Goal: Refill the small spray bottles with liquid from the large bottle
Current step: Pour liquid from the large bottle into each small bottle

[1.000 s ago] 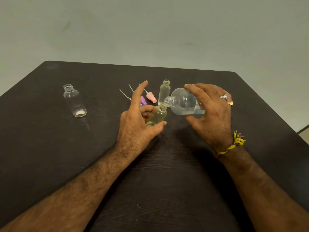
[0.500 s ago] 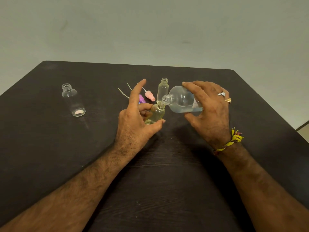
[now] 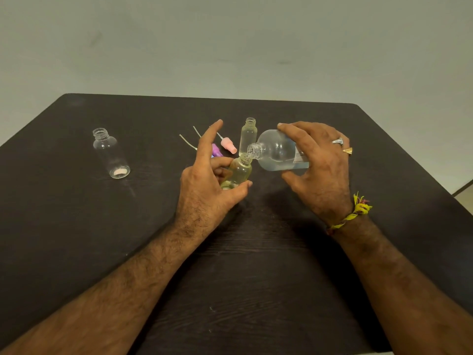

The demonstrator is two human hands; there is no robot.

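I am holding the small bottle [image 3: 239, 171] tilted in my left hand [image 3: 204, 185], thumb and curled fingers around it, forefinger straight, so its mouth is meeting the big bottle [image 3: 277, 151]. My right hand [image 3: 320, 167] is gripping that one almost flat, so liquid can run across. Two other open bottles are waiting on the table [image 3: 76, 226].

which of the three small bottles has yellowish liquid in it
The small bottle gripped in the left hand, under the large bottle's mouth. The far-left bottle and the one behind look clear.
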